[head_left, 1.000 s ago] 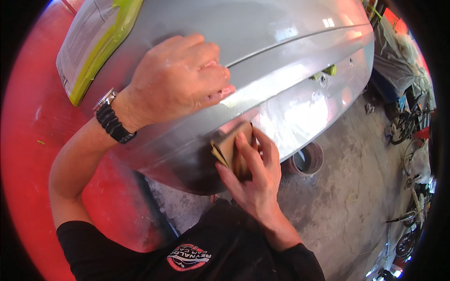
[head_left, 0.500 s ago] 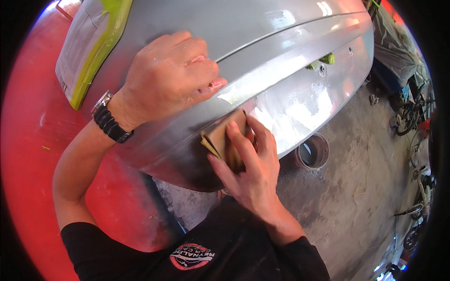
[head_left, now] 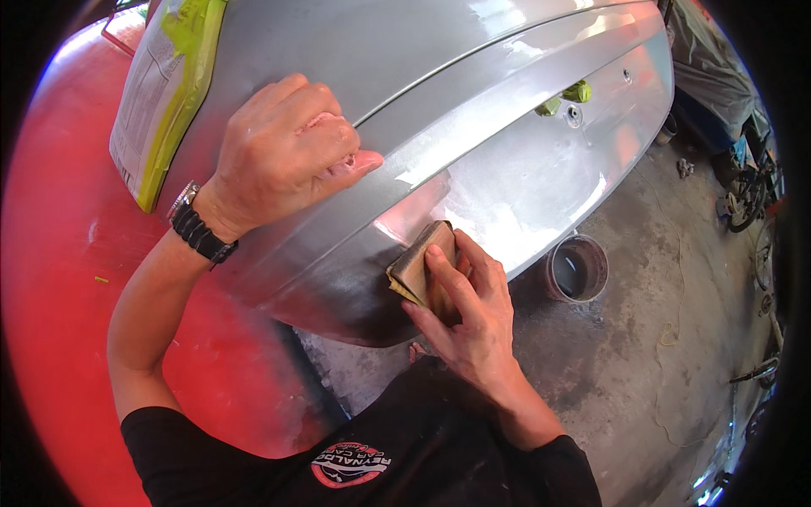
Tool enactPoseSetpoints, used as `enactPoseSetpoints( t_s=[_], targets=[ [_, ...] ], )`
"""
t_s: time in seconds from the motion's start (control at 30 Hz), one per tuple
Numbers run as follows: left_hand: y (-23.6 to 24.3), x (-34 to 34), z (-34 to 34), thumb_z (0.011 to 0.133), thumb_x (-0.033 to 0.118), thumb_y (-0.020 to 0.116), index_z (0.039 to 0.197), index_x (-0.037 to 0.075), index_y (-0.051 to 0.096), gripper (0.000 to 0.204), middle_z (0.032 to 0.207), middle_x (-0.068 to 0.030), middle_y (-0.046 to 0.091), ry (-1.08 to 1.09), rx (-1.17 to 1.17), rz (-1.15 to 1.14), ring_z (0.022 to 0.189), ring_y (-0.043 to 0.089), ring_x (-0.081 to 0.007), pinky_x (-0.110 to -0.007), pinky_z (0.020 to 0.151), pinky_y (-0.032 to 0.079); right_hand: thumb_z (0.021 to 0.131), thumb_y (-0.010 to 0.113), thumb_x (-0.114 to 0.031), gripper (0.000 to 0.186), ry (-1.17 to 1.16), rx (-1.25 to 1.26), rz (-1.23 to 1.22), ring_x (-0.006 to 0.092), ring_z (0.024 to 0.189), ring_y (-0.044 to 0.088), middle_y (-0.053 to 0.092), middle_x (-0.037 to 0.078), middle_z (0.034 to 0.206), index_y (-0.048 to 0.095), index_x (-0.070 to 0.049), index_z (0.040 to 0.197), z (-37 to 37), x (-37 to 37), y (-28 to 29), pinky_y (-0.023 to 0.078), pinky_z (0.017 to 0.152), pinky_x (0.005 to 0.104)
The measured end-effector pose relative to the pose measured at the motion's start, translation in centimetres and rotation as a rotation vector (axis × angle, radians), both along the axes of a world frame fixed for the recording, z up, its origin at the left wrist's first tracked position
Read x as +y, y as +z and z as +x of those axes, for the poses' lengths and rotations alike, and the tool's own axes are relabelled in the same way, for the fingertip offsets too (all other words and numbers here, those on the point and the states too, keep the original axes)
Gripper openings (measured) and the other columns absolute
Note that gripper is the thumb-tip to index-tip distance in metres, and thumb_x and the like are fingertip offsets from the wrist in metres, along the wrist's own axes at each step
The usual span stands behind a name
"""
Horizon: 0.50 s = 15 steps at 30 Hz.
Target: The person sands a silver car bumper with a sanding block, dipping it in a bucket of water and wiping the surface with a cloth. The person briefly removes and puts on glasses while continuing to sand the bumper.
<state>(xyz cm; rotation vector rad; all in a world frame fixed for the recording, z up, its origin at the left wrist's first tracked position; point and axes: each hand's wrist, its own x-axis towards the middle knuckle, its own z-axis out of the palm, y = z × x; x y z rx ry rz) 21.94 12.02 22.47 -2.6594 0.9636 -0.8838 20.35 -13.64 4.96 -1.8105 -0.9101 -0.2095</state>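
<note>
A silver car body panel (head_left: 507, 110), glossy and wet-looking, fills the upper middle. My right hand (head_left: 473, 308) holds a brown sanding block (head_left: 427, 262) against the panel's lower near part. Yellowish sheet edges show along the block's left side; its underside is hidden. Around the block the surface is dark grey and dull. Higher up and to the left, my left hand (head_left: 291, 139) rests on the panel, closed in a fist, with a watch on the wrist. Whether anything is inside that fist is hidden.
A bucket of dark liquid (head_left: 577, 269) stands on the stained concrete floor (head_left: 625, 355). Green masking bits (head_left: 577, 90) poke from the panel. A paper-covered part with green tape (head_left: 169, 101) borders the red car body (head_left: 68, 253). Covered items and bicycle parts line the right.
My right hand and the sanding block have moved right and slightly nearer along the panel. The left fist has shifted left and nearer. The view has also shifted a little.
</note>
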Motion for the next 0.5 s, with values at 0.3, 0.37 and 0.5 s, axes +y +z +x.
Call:
enactPoseSetpoints(
  t_s=[0.3,0.37,0.5],
  targets=[
    [0.0,-0.3,0.2,0.072,0.015,0.094,0.078,0.011,0.063,0.032,0.079,-0.0050,0.057,0.007,0.004,0.007,0.070,0.055,-0.0245,-0.036,0.058,0.044,0.074,0.093,-0.016,0.074,0.036,0.043,0.024,0.0374,0.117,0.062,0.055,0.023,0.152,0.068,-0.009,0.143,1.7,1.4,2.6,0.053,0.100,0.0467],
    [0.0,-0.1,-0.1,0.074,0.022,0.093,0.075,0.014,0.064,0.030,0.077,-0.0017,0.057,0.051,-0.008,0.016,0.070,0.056,-0.0226,-0.035,0.059,0.046,0.076,0.092,-0.017,0.070,0.053,0.058,0.037,0.0378,0.118,0.062,0.056,0.022,0.150,0.068,-0.009,0.142,2.0,1.9,3.0,0.053,0.101,0.0465],
    [0.0,-0.2,-0.2,0.074,0.022,0.093,0.076,0.014,0.065,0.029,0.078,-0.0017,0.056,0.055,-0.004,0.020,0.070,0.056,-0.0227,-0.035,0.059,0.046,0.078,0.090,-0.022,0.067,0.053,0.034,0.046,0.0394,0.110,0.061,0.055,0.023,0.148,0.067,-0.009,0.140,1.2,0.9,1.4,0.052,0.095,0.0475]
  ],
)
